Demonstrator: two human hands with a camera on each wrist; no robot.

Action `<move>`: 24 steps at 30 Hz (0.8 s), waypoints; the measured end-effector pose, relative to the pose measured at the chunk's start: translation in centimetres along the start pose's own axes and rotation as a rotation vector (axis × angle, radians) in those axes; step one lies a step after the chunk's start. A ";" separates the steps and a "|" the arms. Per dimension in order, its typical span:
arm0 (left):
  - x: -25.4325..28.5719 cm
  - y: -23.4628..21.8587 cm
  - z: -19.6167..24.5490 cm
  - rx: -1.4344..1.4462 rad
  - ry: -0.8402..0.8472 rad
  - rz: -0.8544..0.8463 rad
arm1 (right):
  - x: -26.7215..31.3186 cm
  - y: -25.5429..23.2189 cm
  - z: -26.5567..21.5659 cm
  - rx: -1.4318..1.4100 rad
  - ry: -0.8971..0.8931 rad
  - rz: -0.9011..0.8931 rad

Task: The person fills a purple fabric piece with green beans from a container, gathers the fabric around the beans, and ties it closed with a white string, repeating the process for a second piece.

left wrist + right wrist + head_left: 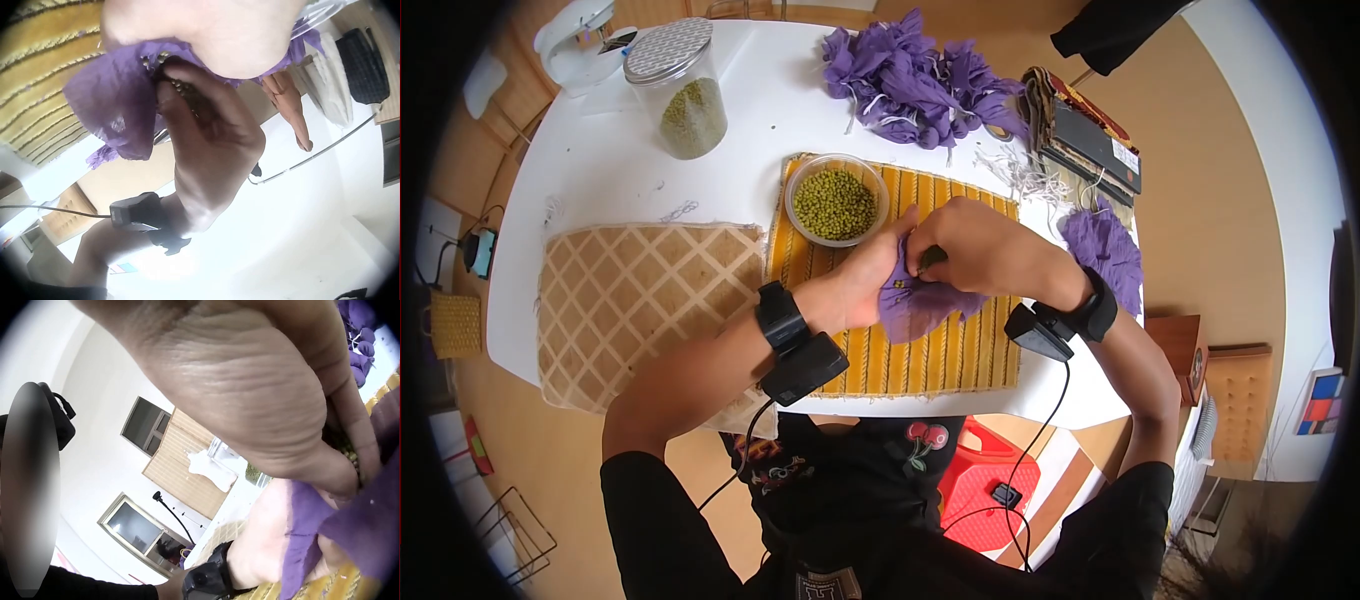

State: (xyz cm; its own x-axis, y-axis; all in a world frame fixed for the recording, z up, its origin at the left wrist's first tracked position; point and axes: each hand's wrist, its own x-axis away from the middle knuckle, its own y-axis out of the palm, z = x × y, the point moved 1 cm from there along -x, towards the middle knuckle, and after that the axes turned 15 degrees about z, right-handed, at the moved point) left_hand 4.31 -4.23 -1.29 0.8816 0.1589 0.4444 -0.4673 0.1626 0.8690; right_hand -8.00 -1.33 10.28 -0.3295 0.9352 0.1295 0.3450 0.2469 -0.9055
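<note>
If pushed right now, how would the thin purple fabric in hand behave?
Probably floppy: the thin purple fabric hangs in soft folds. Likely light, since it looks partly sheer. The small round green beans on it would likely roll.

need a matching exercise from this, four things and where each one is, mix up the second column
Things:
1. round clear plastic bowl
2. tall clear lidded jar
3. tan lattice-patterned mat
4. thin purple cloth

Places:
A. lying left of the yellow striped fabric mat
B. held in the left hand
C. upright, farther back on the white table
D. standing on the yellow mat

Pairs: 1-D, 2-C, 3-A, 4-B
</note>
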 end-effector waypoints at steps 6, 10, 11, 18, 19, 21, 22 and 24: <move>-0.1 0.4 -0.2 -0.023 0.005 0.028 | 0.4 0.2 0.2 -0.004 -0.034 0.016; 0.8 1.1 -0.1 -0.045 0.017 0.058 | 1.0 0.1 0.2 -0.008 -0.112 0.092; 0.8 1.1 -0.1 -0.044 0.018 0.058 | 1.0 -0.1 0.1 -0.008 -0.112 0.091; 0.6 0.8 -0.2 -0.022 0.032 0.053 | 1.4 -0.6 -0.1 -0.024 -0.132 0.120; 0.6 0.9 -0.2 -0.024 0.039 0.044 | 1.4 -0.8 -0.2 -0.034 -0.123 0.124; 0.6 1.0 -0.2 -0.008 0.051 0.059 | 1.4 -1.0 -0.2 -0.069 -0.090 0.112; 0.6 1.0 -0.2 0.008 0.063 0.075 | 1.3 -1.1 -0.3 -0.104 -0.057 0.101; 0.6 1.2 -0.3 -0.001 0.086 0.076 | 1.3 -1.3 -0.5 -0.134 -0.067 0.124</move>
State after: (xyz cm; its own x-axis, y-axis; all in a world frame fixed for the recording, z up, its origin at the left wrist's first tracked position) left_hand 4.31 -3.67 -0.02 0.8346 0.2542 0.4887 -0.5328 0.1475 0.8333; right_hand -8.45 -0.26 11.80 -0.3331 0.9428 -0.0107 0.4987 0.1666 -0.8506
